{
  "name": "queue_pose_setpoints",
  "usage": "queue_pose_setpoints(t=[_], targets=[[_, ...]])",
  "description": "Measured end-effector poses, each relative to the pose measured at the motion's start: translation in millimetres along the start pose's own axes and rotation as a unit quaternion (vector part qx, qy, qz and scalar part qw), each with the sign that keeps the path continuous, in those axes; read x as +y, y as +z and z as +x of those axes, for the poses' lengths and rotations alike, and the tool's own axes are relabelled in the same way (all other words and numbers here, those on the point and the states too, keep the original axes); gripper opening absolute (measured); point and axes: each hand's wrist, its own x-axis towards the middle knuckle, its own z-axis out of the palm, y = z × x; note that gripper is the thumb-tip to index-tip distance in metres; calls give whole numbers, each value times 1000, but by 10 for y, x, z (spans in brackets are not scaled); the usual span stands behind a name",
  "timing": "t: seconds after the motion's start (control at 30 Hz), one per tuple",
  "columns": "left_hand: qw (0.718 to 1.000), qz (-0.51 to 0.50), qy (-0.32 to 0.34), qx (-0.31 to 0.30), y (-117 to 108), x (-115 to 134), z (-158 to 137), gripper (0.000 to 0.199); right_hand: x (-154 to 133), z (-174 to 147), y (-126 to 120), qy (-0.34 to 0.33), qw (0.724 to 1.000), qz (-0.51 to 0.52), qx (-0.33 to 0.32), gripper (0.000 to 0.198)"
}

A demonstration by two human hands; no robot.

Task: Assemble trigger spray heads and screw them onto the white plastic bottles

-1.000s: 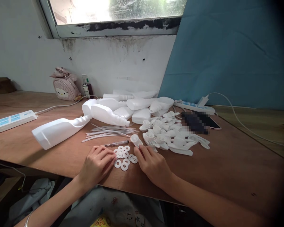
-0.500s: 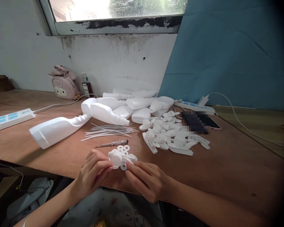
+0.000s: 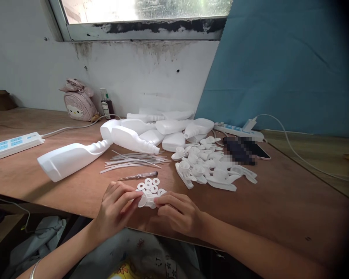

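Between my two hands, low over the table's front edge, is a white plastic spray-bottle head (image 3: 150,200) with a round collar at its left end. My left hand (image 3: 113,206) pinches by the collar, thumb and forefinger together; whether a washer is also in that pinch is hidden. Fingers of my right hand (image 3: 182,212) are closed on the other end of the part. Just behind it lie several flat white ring washers (image 3: 154,189). A clear-handled screwdriver (image 3: 139,176) rests beyond the washers.
Loose white spray heads (image 3: 205,164) are heaped to the right. Behind are thin white tubes (image 3: 133,160) and piled white bottles (image 3: 130,138), with one bottle (image 3: 66,161) lying left. Power strips (image 3: 14,145), a phone (image 3: 263,151) and a pink bag (image 3: 80,104) surround them.
The spray head has turned between my hands, its round collar now facing left. My left fingers have moved up to the collar, and more washers show behind.
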Motion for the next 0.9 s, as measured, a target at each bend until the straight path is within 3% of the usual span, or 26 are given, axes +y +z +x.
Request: queue_pose_setpoints(t=[0.3, 0.63, 0.9], targets=[[1000, 1, 18, 15, 7, -13, -19, 29, 4, 12, -12, 8, 1000, -3, -16, 13], [1000, -2, 6, -29, -12, -3, 33, 25, 6, 27, -11, 4, 1000, -6, -23, 15], [997, -4, 46, -67, -3, 3, 113, 35, -2, 38, -21, 57, 997, 57, -5, 13]])
